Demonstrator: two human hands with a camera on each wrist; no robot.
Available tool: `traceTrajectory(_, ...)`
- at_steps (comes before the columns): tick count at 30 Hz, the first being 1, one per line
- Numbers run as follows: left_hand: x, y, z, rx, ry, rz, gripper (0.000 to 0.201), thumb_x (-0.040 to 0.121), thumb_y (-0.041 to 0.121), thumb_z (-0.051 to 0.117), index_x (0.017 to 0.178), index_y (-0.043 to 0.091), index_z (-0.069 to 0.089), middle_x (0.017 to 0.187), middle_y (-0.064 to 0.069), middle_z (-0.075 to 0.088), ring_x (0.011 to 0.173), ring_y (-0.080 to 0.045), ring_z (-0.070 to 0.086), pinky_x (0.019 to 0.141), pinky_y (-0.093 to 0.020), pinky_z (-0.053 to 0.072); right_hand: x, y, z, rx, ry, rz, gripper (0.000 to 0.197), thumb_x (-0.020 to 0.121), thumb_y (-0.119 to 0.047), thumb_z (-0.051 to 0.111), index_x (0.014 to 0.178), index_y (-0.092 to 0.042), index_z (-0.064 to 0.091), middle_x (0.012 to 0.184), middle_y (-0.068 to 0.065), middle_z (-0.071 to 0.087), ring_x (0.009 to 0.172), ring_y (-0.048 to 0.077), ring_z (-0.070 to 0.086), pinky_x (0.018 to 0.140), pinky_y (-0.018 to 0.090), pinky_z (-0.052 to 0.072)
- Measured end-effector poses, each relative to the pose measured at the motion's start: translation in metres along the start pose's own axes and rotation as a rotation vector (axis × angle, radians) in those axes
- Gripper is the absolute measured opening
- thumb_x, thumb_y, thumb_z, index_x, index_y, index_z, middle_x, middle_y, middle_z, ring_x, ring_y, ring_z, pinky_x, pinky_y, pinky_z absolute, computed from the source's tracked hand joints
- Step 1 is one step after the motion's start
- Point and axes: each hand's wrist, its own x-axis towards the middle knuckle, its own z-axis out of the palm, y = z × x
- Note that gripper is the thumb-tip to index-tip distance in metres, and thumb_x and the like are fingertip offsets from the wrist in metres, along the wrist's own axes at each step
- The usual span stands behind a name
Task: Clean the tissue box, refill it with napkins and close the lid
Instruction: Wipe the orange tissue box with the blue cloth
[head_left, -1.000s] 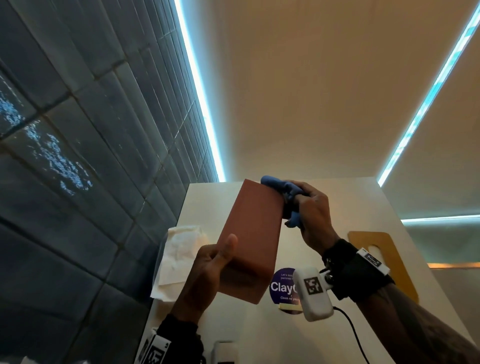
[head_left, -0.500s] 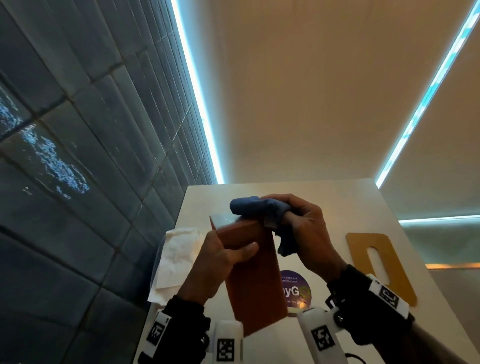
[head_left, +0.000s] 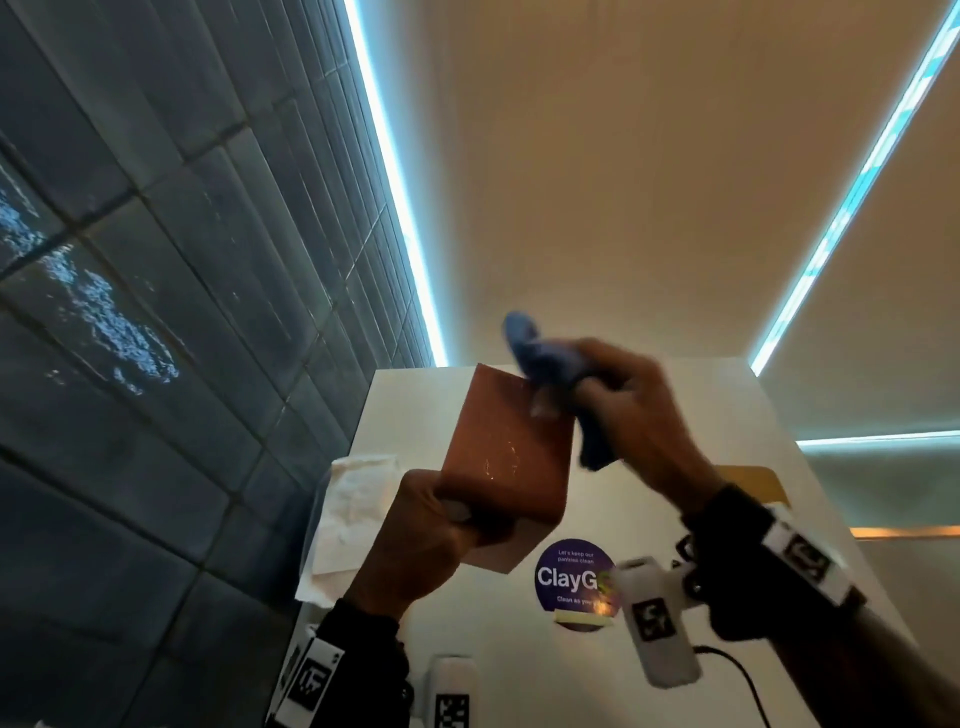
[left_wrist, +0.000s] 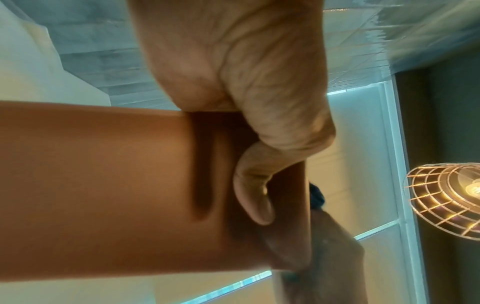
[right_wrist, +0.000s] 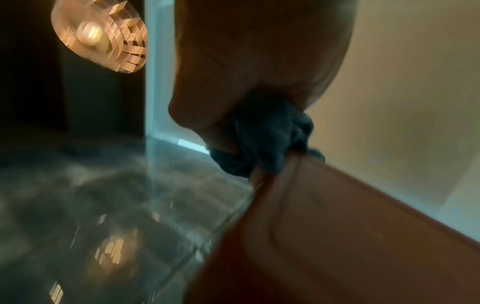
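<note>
Head view shows my left hand (head_left: 426, 540) clamped round the lower end of the tissue box (head_left: 506, 462), held up above the table (head_left: 769, 415). My right hand (head_left: 634, 410) clutches a bunched blue cloth (head_left: 545, 353) against the box's upper corner. The blur makes it hard to say how firmly the cloth presses. I judge a hard swipe could twist the box out of my one-handed hold, dropping it toward the napkins (head_left: 353, 509).

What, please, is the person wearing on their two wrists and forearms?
Each wrist carries a black strap bearing white tags printed with black square markers, left wrist strap and right wrist strap. A white oblong camera unit with a square marker hangs under the right wrist, trailing a thin black cable. Both forearms are bare.
</note>
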Motion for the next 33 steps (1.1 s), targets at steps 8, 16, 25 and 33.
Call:
traceTrajectory(8, -0.004, 0.003, 0.001, -0.125, 0.118, 0.012, 0.046, 0.059, 0.042, 0.078, 0.085, 0.005, 0.071, 0.060, 0.006, 0.066, 0.061, 0.005, 0.066, 0.059, -0.012, 0.052, -0.036, 0.016, 0.025, -0.300, -0.543, -0.483, 0.034, 0.085, 0.010, 0.060, 0.113, -0.005, 0.072, 0.133, 0.011, 0.062, 0.131, 0.020, 0.053, 0.108, 0.043, 0.044)
traceTrajectory(16, 0.001, 0.001, -0.001, -0.099, 0.148, 0.045, 0.029, 0.056, 0.039, 0.076, 0.081, 0.029, 0.067, 0.071, 0.011, 0.072, 0.071, 0.008, 0.067, 0.064, -0.010, 0.053, -0.032, 0.012, 0.037, -0.343, -0.453, -0.476, 0.037, 0.082, 0.012, 0.060, 0.112, -0.006, 0.073, 0.132, 0.010, 0.063, 0.127, 0.020, 0.055, 0.107, 0.041, 0.044)
traceTrajectory(25, -0.001, 0.008, -0.009, 0.105, 0.151, -0.009, 0.029, 0.060, 0.013, 0.081, 0.069, 0.040, 0.074, 0.066, 0.021, 0.073, 0.065, -0.005, 0.070, 0.063, -0.020, 0.056, 0.002, 0.022, 0.039, -0.409, -0.236, -0.211, 0.049, 0.080, -0.024, 0.040, 0.110, -0.009, 0.075, 0.126, 0.008, 0.067, 0.116, 0.021, 0.063, 0.100, 0.041, 0.049)
traceTrajectory(33, 0.003, 0.015, 0.010, 0.086, 0.157, -0.182, 0.031, 0.063, 0.003, 0.084, 0.075, 0.028, 0.070, 0.063, 0.014, 0.071, 0.061, -0.012, 0.069, 0.061, -0.026, 0.058, 0.017, 0.027, 0.041, -0.330, -0.244, -0.141, 0.040, 0.080, -0.003, 0.047, 0.108, -0.005, 0.076, 0.123, 0.010, 0.069, 0.114, 0.013, 0.061, 0.103, 0.035, 0.047)
